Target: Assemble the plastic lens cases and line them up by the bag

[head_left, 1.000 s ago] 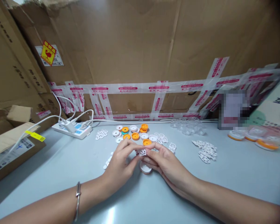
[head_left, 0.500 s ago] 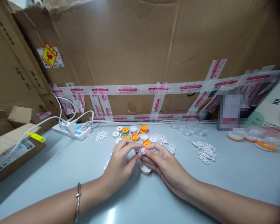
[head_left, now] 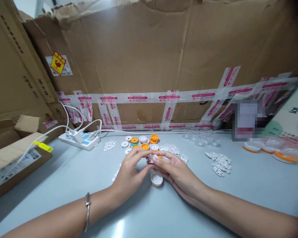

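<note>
Between the fingertips of both hands is a small white plastic piece with cut-out holes [head_left: 151, 158], partly covered by fingers. My left hand [head_left: 131, 170] pinches it from the left side. My right hand [head_left: 175, 168] grips it from the right, thumb on its face. Just below the fingers a round white cup with an orange base [head_left: 156, 178] stands on the table. Behind the hands lie several round orange and white plastic cups [head_left: 145, 146], some partly hidden by the fingers. More white cut-out pieces [head_left: 172, 148] lie just beyond my right hand.
At right is a pile of white perforated pieces [head_left: 218, 162], with clear plastic domes [head_left: 201, 136] behind it. Orange-and-white cups with clear tops [head_left: 285, 156] stand far right. Small white discs [head_left: 109, 145] lie near a power strip [head_left: 80, 140]. A large cardboard box [head_left: 139, 59] stands behind.
Both hands still hold the white piece, which has turned slightly between the fingers. The whole view has shifted a little down and to the right.
</note>
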A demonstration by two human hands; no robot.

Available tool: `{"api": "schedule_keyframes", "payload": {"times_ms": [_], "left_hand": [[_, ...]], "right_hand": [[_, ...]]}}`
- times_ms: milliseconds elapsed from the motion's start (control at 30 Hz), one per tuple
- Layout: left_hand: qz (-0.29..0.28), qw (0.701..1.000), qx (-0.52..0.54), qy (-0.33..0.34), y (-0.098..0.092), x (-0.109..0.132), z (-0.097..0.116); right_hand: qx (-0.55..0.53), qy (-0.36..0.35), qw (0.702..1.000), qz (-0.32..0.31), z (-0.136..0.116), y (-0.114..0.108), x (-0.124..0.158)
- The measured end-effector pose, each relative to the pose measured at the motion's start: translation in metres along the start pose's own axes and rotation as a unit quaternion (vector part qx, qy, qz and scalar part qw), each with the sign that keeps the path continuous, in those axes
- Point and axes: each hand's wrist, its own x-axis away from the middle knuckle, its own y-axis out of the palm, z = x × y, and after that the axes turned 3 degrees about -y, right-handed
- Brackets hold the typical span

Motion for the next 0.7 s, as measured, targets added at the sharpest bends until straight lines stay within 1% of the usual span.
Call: {"api": "schedule_keyframes", "payload": {"times_ms": [133,267,400,467,567,700], "left_hand": [[0.010,1.000,-0.011,0.006,-0.004,-0.003,0.000],[0.018,1.000,-0.017,0.010,-0.008,-0.010,0.003],[-0.005,0.998,-0.011,0.065,-0.013,-0.018,0.005],[-0.004,0.996,-0.018,0.086,-0.015,-0.020,0.004],[0.005,0.995,-0.030,0.097,-0.016,-0.017,0.000],[0.033,0.993,-0.031,0.110,-0.010,-0.011,-0.009]], "right_hand": [[-0.022,-0.002,1.000,-0.001,-0.006,-0.001,0.000],[-0.004,-0.004,1.000,-0.013,-0.008,-0.005,0.000],[0.030,-0.007,0.999,-0.013,-0.012,-0.008,-0.002],[0.041,-0.004,0.999,-0.018,-0.012,-0.009,-0.002],[0.041,0.001,0.999,-0.022,-0.012,-0.009,-0.003],[0.038,0.012,0.999,-0.010,-0.009,-0.011,-0.006]]}}
